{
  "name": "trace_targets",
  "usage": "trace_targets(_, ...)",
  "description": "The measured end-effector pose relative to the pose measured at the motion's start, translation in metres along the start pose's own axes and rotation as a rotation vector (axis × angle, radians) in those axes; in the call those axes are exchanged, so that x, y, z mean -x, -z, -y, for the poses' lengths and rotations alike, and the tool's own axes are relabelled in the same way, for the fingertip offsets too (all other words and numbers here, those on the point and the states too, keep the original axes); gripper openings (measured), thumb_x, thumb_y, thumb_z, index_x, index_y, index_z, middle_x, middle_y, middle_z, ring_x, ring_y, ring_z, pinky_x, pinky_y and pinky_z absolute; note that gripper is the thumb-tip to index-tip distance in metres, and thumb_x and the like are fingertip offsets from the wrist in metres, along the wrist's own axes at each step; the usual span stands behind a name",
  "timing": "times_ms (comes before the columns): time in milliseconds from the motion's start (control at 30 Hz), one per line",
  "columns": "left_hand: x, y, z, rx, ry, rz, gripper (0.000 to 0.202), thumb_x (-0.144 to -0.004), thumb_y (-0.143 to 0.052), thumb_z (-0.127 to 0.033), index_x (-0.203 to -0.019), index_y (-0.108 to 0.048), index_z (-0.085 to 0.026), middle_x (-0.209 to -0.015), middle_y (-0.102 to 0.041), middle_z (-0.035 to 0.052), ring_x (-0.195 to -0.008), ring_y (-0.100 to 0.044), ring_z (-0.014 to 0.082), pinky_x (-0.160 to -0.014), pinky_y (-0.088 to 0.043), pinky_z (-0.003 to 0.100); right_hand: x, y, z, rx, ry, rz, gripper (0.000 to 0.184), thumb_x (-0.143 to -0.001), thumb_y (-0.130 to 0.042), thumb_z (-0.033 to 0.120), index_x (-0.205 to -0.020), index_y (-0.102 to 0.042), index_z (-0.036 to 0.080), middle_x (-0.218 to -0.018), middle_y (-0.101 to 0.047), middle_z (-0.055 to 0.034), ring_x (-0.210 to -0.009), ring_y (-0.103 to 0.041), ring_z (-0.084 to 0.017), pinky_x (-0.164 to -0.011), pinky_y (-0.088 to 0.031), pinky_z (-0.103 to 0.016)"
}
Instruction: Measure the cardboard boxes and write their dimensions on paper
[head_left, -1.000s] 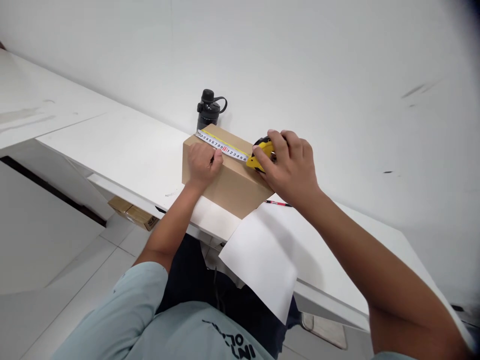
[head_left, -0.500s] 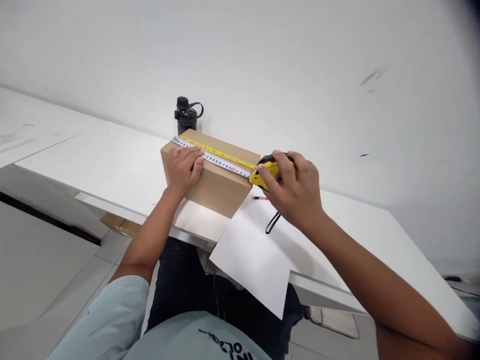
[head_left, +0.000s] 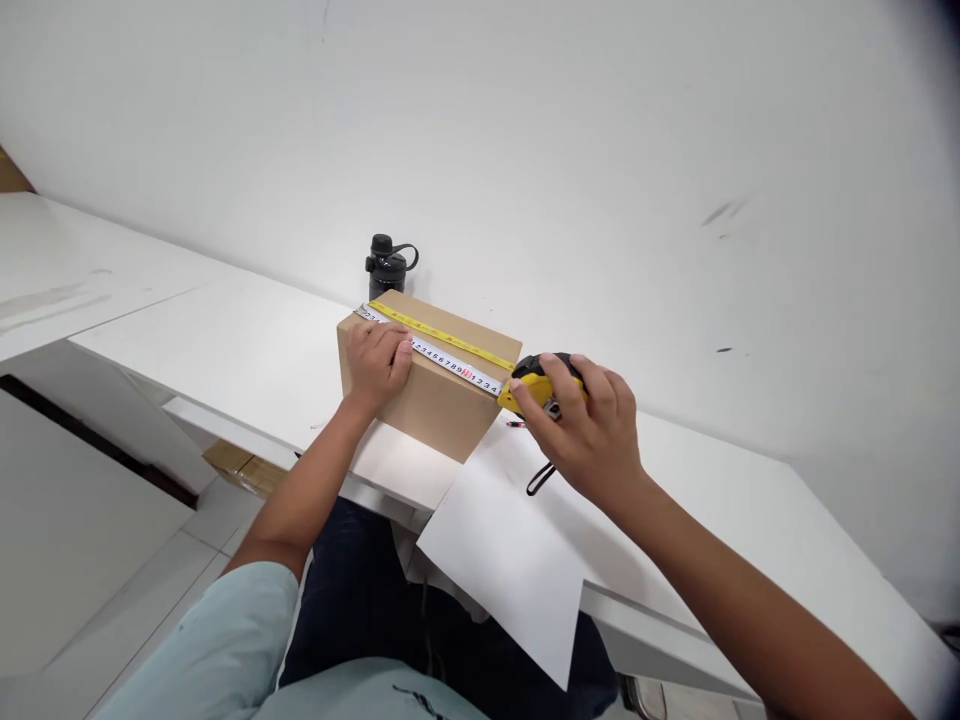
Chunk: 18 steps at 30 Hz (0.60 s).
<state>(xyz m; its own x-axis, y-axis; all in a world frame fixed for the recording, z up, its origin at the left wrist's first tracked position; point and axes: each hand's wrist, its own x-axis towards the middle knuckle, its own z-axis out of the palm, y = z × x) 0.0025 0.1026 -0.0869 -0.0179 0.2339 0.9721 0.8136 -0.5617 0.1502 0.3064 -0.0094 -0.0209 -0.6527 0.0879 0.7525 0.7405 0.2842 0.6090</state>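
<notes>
A brown cardboard box [head_left: 420, 412] stands on the white table. Along its top edge lies the drawn-out blade [head_left: 454, 364] of a tape measure, folded lengthwise in view as a white numbered strip with a yellow strip beside it. My left hand [head_left: 381, 368] is closed over the box's near top edge, fingers pressing the blade down and covering some numbers. At the box's right end, my right hand [head_left: 589, 425] grips the yellow and black tape measure case [head_left: 534, 384]. A black wrist strap [head_left: 540, 479] hangs below that hand.
A black bottle [head_left: 387, 270] with a loop stands behind the box by the wall. White paper [head_left: 510, 560] overhangs the table's [head_left: 187, 320] front edge. A red and black pen [head_left: 516, 424] lies partly hidden under my right hand. Beneath the table is a cardboard piece [head_left: 244, 468].
The view has tilted up slightly, so the box, bottle and hands sit lower in the picture. Both hands keep their places on the blade and the case.
</notes>
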Motion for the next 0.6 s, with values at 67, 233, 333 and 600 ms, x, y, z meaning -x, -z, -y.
trace_targets(67,0.003,-0.002,0.001,-0.008,0.01,-0.037,0.044,-0.109,-0.04,-0.044,-0.087,-0.071,-0.025,-0.116,-0.083,0.0086,-0.113,-0.068,0.0297,-0.106,-0.046,0.052,0.005,-0.002,-0.001,-0.055,-0.02,0.002,0.059,-0.086,-0.08,0.015,-0.138,-0.062,0.034,-0.144,-0.068,-0.0127,-0.14,-0.054,-0.033,-0.102,-0.052,-0.05)
trace_targets(233,0.014,-0.006,0.006,0.016,0.032,-0.042,0.049,-0.111,-0.032,-0.053,-0.098,-0.071,-0.026,-0.117,-0.082,0.0096,-0.125,-0.067,0.0305,-0.122,-0.037,0.059,0.012,-0.006,-0.005,-0.078,-0.052,0.018,0.064,-0.087,-0.08,0.017,-0.144,-0.058,0.037,-0.146,-0.068,-0.0122,-0.142,-0.053,-0.032,-0.105,-0.051,-0.05)
trace_targets(333,0.017,-0.007,0.009,0.066,0.037,-0.033,0.048,-0.11,-0.034,-0.056,-0.102,-0.071,-0.027,-0.108,-0.082,0.0083,-0.111,-0.071,0.0288,-0.123,-0.036,0.06,0.011,-0.007,-0.008,-0.103,-0.043,0.024,0.065,-0.087,-0.08,0.017,-0.145,-0.057,0.036,-0.146,-0.067,-0.0139,-0.143,-0.051,-0.033,-0.106,-0.051,-0.05)
trace_targets(600,0.022,-0.007,0.007,0.078,0.034,-0.065,0.041,-0.11,-0.041,-0.056,-0.107,-0.071,-0.028,-0.112,-0.08,0.0072,-0.114,-0.07,0.0271,-0.125,-0.038,0.058,0.011,-0.004,-0.008,-0.007,0.009,-0.01,0.061,-0.087,-0.081,0.019,-0.142,-0.059,0.032,-0.141,-0.068,-0.0158,-0.139,-0.055,-0.035,-0.101,-0.055,-0.051)
